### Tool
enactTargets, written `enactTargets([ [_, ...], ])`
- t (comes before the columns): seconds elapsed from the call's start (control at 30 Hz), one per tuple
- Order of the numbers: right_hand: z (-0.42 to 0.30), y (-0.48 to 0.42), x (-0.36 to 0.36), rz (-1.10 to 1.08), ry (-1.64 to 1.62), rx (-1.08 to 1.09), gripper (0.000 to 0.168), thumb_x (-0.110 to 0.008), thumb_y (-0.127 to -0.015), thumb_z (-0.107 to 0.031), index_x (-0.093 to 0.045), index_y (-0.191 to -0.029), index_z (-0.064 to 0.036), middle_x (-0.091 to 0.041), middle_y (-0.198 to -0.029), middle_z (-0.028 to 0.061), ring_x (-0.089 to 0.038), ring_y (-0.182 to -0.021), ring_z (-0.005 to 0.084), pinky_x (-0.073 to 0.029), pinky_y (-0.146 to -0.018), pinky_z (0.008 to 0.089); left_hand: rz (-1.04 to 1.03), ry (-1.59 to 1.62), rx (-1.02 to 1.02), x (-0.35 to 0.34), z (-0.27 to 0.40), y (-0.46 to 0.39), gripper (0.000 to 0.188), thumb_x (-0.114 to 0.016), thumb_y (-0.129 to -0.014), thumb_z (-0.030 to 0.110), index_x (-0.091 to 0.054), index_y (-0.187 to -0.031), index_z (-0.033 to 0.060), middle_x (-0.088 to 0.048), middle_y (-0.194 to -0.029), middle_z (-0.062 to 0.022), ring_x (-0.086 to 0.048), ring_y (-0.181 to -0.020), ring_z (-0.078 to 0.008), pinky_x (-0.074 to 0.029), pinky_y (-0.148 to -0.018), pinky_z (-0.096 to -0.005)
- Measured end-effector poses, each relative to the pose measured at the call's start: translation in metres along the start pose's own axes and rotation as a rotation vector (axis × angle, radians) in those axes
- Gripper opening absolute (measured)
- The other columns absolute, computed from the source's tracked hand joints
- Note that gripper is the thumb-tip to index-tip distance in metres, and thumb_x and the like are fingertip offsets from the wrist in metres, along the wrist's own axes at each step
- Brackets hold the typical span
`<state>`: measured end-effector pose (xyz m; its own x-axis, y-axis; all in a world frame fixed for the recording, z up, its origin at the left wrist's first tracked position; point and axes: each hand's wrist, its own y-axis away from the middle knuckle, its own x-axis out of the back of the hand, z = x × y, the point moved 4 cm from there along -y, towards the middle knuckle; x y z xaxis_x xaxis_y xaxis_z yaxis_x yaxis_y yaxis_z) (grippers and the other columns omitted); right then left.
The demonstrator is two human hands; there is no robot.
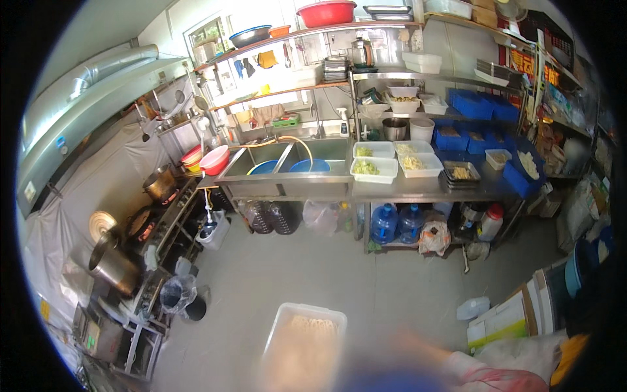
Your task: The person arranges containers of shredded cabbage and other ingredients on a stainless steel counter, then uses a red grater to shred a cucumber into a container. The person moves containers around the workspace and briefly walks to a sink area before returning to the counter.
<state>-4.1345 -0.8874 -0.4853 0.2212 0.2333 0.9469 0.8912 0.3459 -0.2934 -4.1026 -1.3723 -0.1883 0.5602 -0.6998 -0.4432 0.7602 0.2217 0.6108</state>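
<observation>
A white translucent plastic tub (313, 307) is at the bottom centre, with pale tan food pieces (311, 328) inside. Its near end is blurred and cut off by the picture's edge. From the lower right comes my right arm in a pink-and-white sleeve (494, 375). My right hand (416, 340) is a blur to the right of the tub; its fingers and anything in them cannot be made out. A blurred blue thing (397, 382) lies below the hand. My left hand is out of view.
Ahead are a steel double sink (289, 186) and a steel worktable (387, 192) with white food tubs (374, 177) and blue bins (521, 181). Left, flames show on the stove beside a tall pot (115, 264); a lined bin (179, 294) stands nearby. Cartons (499, 318) stand right.
</observation>
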Motion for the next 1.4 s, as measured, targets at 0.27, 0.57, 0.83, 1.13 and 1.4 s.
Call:
enactTargets([
  [0.27,-0.014,-0.343,0.169,-0.376,-1.22,-0.611,0.025,-0.053,-0.096,-0.024,-0.068,-0.102,-0.004,-0.067,-0.099,0.0142,-0.063,-0.095,0.0269,-0.05,-0.084,0.0412,-0.383,0.0,0.076,-0.252,0.077,-0.265,0.023,-0.056,-0.083,0.015,-0.058,-0.102,0.0033,-0.062,-0.092,-0.0108,-0.061,-0.087,-0.0246,-0.05,-0.083,-0.0399],
  [0.57,0.172,-0.656,0.085,0.054,-1.525,-0.862,0.03,-0.053,-0.094,-0.026,-0.065,-0.108,-0.002,-0.063,-0.108,0.018,-0.059,-0.103,0.0306,-0.046,-0.091,0.0448,-0.417,-0.227,0.115,-0.58,0.066,-0.487,0.048,-0.051,-0.097,0.05,-0.057,-0.109,0.0045,-0.061,-0.101,-0.009,-0.058,-0.09,-0.0225,-0.048,-0.081,-0.0362],
  [0.83,0.312,-0.882,0.066,0.299,-1.651,-1.143,0.037,-0.055,-0.09,-0.02,-0.056,-0.123,-0.002,-0.06,-0.114,0.0169,-0.056,-0.106,0.0287,-0.045,-0.091,0.0434,-0.82,-0.772,0.56,-0.671,0.091,-0.761,0.052,-0.048,-0.096,0.057,-0.056,-0.115,0.0088,-0.058,-0.104,-0.0086,-0.054,-0.093,-0.0184,-0.045,-0.077,-0.0334],
  [1.13,0.457,-1.093,0.023,0.482,-1.453,-1.282,0.046,-0.057,-0.084,-0.001,-0.054,-0.13,-0.002,-0.065,-0.107,0.0119,-0.064,-0.09,0.0179,-0.052,-0.076,0.0329,-1.098,-0.896,-0.292,-1.087,0.233,-1.106,0.061,-0.05,-0.1,0.037,-0.035,-0.147,0.0021,-0.041,-0.147,-0.0163,-0.039,-0.137,-0.0262,-0.029,-0.113,-0.037],
  [1.4,0.532,-1.217,-0.05,0.46,-1.39,-1.471,0.051,-0.064,-0.076,0.0,-0.058,-0.126,0.001,-0.067,-0.11,0.0119,-0.064,-0.094,0.0169,-0.051,-0.082,0.0317,-1.234,-1.395,-0.51,-1.321,0.146,-1.268,0.052,-0.055,-0.094,0.041,-0.055,-0.126,-0.0001,-0.059,-0.124,-0.026,-0.054,-0.118,-0.0387,-0.042,-0.099,-0.0407],
])
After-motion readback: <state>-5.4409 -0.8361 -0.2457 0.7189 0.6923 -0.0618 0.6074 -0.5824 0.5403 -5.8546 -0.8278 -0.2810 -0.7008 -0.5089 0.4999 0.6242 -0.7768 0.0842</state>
